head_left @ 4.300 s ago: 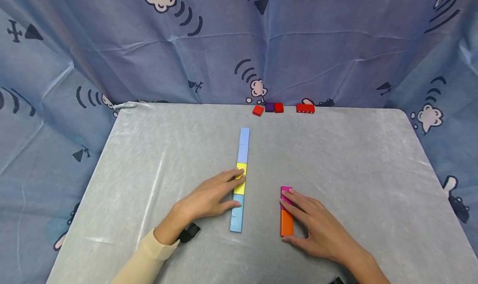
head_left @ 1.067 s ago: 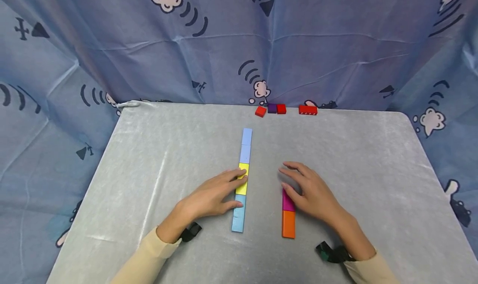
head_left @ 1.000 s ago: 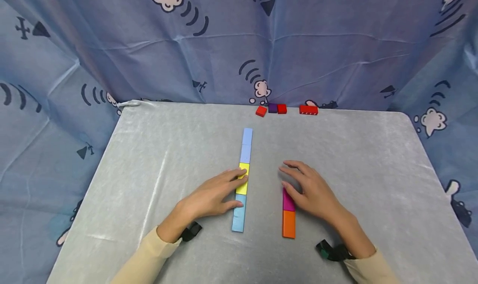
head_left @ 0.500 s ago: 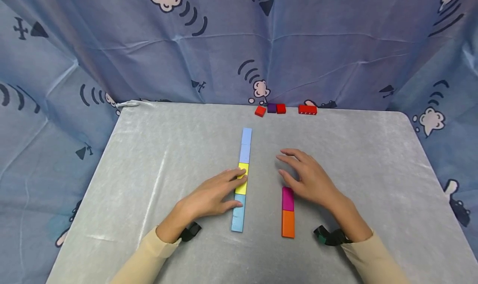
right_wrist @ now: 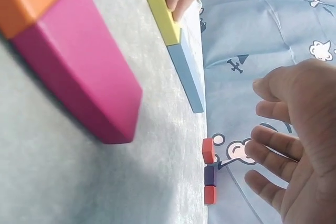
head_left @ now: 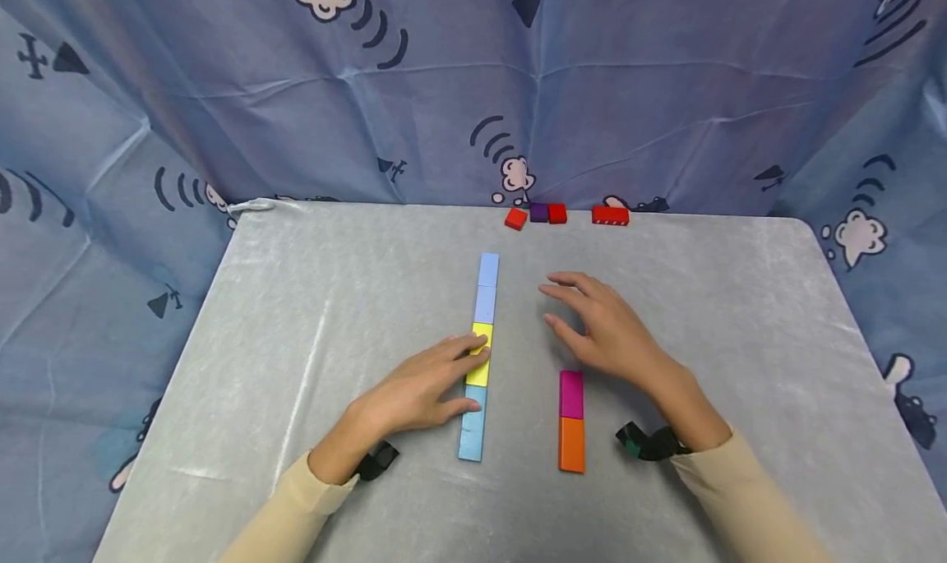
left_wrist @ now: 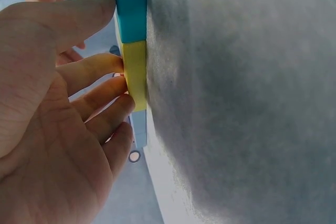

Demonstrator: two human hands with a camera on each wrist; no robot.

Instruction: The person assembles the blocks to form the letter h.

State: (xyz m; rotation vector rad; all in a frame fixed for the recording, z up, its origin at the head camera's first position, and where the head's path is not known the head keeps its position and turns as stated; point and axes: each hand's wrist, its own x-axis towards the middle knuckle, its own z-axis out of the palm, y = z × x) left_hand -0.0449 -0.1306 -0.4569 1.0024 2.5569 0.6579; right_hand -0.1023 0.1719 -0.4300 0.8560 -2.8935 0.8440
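Note:
A straight row of blocks runs away from me in the head view: light blue (head_left: 471, 433) nearest, then yellow (head_left: 478, 374), then two periwinkle blocks (head_left: 485, 304). My left hand (head_left: 414, 389) rests along the row's left side, its fingertips on the yellow block and thumb on the light blue one. To the right, a magenta block (head_left: 571, 394) and an orange block (head_left: 571, 445) lie end to end. Past the magenta block my right hand (head_left: 610, 333) hovers over the table, fingers loosely spread and holding nothing, as the right wrist view also shows.
At the table's far edge sit a red block (head_left: 515, 219), a purple block (head_left: 538, 213) beside another red block (head_left: 557, 213), and a longer red block (head_left: 610, 215) with pale marks. A blue patterned curtain (head_left: 444, 103) hangs behind the grey-covered table (head_left: 740, 316).
My right hand has left the magenta and orange blocks, where its fingers lay earlier, and moved away from me and slightly left. The left hand and both rows stay put.

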